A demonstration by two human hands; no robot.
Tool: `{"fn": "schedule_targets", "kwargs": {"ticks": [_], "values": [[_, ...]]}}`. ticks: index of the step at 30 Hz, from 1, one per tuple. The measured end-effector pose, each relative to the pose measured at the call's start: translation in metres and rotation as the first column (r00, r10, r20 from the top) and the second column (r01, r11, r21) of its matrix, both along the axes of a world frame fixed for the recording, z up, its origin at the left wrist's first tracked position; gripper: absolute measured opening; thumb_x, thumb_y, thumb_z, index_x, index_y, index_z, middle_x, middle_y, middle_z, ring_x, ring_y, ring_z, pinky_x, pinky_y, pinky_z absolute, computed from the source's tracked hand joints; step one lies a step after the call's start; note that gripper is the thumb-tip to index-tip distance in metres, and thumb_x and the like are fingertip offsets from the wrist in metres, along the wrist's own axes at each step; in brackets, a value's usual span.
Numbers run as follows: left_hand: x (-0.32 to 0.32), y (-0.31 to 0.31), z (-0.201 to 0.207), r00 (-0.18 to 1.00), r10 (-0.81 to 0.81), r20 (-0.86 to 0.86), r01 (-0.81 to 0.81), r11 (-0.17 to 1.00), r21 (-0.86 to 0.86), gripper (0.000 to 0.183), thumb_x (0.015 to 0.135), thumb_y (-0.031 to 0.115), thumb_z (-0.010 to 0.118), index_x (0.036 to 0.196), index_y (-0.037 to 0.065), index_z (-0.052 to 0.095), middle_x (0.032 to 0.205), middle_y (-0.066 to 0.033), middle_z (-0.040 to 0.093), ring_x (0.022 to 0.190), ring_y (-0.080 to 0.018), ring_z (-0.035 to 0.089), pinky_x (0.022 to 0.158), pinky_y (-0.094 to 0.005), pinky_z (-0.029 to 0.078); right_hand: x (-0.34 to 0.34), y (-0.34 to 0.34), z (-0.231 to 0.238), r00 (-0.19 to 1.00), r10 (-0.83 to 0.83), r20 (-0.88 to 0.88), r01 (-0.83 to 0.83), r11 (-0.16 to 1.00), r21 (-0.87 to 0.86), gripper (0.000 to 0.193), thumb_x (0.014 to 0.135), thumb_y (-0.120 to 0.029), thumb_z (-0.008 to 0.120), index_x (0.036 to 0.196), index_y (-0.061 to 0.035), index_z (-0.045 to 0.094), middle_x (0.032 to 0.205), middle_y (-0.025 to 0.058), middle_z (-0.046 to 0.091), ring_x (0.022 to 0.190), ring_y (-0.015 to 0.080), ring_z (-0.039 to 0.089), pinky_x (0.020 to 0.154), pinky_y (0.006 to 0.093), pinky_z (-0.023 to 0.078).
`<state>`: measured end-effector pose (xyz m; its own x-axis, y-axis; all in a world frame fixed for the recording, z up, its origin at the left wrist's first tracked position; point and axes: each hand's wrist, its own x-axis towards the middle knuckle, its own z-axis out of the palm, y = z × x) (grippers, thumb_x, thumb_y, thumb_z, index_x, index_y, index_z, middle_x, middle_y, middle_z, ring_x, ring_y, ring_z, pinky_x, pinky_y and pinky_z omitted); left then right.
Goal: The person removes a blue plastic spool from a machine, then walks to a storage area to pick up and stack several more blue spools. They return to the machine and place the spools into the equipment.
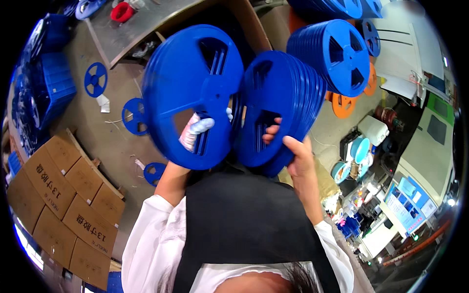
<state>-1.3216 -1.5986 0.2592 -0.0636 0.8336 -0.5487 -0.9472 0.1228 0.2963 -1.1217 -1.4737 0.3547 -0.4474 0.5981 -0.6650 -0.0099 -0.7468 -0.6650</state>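
Observation:
My left hand [198, 128], in a whitish glove, reaches through a window of the left stack of blue plastic reel discs [178, 68]. Its fingers are curled around the inner part of that stack. Bare, my right hand [299, 149] grips the right stack of blue reel discs [288, 97]; the thumb presses the outer rim and fingertips show in a window. Both stacks stand on edge, tilted toward each other in front of my black apron [244, 219]. How many discs each hand grips cannot be told.
Behind the stacks is an open cardboard carton [251, 24] beside a metal table [110, 36]. Another blue disc stack [349, 58] stands far right, near orange discs [343, 105]. Loose blue discs [95, 79] lie on the floor at left. Cardboard boxes [63, 205] are piled near left.

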Motion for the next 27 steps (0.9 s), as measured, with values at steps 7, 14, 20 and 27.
{"fn": "schedule_targets", "kwargs": {"ticks": [7,14,20,27], "values": [[-0.013,-0.014,-0.03,0.873,0.135,0.468,-0.317,0.887,0.336,0.076,0.078,0.05,0.065,0.13,-0.001,0.043,0.121,-0.0172,0.055,0.117,-0.036,0.051,0.097,-0.048,0.047,0.041,-0.01,-0.02,0.98,-0.191,0.053,0.193,0.981,-0.026,0.039,0.081,-0.021,0.066,0.111,-0.0002,0.051,0.087,0.0115,0.063,0.077,0.0235,0.063,0.074,0.0385,0.053],[-0.014,0.003,-0.026,0.823,0.21,0.528,-0.428,0.84,0.333,0.078,0.08,0.049,0.064,0.134,-0.002,0.04,0.124,-0.0195,0.054,0.121,-0.0363,0.05,0.099,-0.0516,0.045,0.065,-0.01,-0.023,0.959,-0.257,-0.118,0.252,0.966,-0.058,0.031,0.091,-0.027,0.054,0.11,-0.0043,0.048,0.081,0.0043,0.052,0.073,0.0156,0.05,0.073,0.0334,0.044],[-0.012,0.008,-0.037,0.786,0.185,0.59,-0.45,0.826,0.34,0.079,0.078,0.048,0.065,0.134,-0.002,0.04,0.124,-0.0205,0.055,0.122,-0.0364,0.049,0.102,-0.051,0.042,0.077,-0.006,-0.024,0.925,-0.294,-0.241,0.287,0.956,-0.064,0.032,0.085,-0.027,0.059,0.104,-0.0047,0.046,0.073,0.0007,0.044,0.064,0.0113,0.042,0.065,0.0288,0.038],[-0.032,-0.015,-0.027,0.885,0.206,0.417,-0.349,0.886,0.304,0.077,0.079,0.043,0.065,0.135,-0.002,0.037,0.123,-0.0164,0.053,0.12,-0.033,0.048,0.108,-0.0461,0.035,0.101,-0.004,-0.037,0.795,-0.306,-0.525,0.3,0.949,-0.098,0.038,0.079,-0.031,0.067,0.1,-0.0068,0.048,0.065,-0.0015,0.043,0.054,0.0109,0.042,0.057,0.0281,0.036]]}}
